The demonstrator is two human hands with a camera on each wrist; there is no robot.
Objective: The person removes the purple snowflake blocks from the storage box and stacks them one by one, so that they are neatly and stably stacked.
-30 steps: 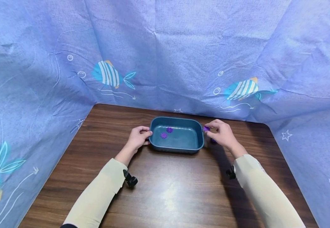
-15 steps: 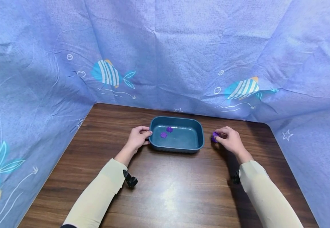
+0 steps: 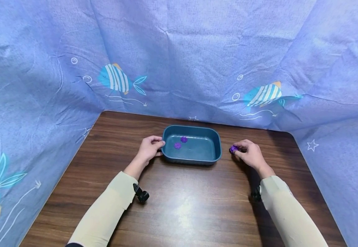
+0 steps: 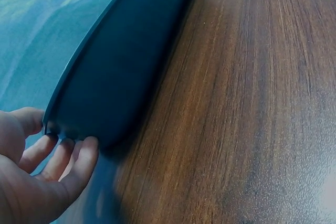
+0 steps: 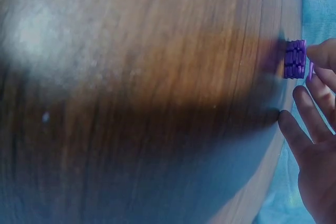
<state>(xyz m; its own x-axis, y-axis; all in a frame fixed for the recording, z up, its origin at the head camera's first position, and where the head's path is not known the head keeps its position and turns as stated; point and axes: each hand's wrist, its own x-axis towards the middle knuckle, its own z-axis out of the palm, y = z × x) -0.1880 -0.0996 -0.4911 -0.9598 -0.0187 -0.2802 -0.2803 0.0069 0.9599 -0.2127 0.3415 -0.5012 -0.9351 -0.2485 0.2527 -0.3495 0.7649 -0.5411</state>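
Observation:
A dark teal rectangular bin (image 3: pixel 194 159) sits at the table's far middle. Inside it, two purple flower-shaped pieces (image 3: pixel 177 146) lie flat toward the left. My left hand (image 3: pixel 149 150) grips the bin's left end, thumb at the rim; the left wrist view shows its fingertips (image 4: pixel 90 142) against the outer wall. Right of the bin stands a short stack of purple flower-shaped pieces (image 5: pixel 294 60). My right hand (image 3: pixel 250 153) is over that stack, thumb and finger pinching one purple piece (image 5: pixel 310 71), tilted at its top. The other fingers are spread, one reaching down to the table.
The brown wood-grain table (image 3: pixel 179 202) has a glossy light patch at its front middle. A blue fabric curtain (image 3: pixel 197 61) printed with fish hangs behind the table and along both sides. Black wrist cameras (image 3: pixel 141 195) stick out from both sleeves.
My right hand has moved right with a purple piece, from beside the bin's right rim to the stack. My left hand and the bin have stayed in place.

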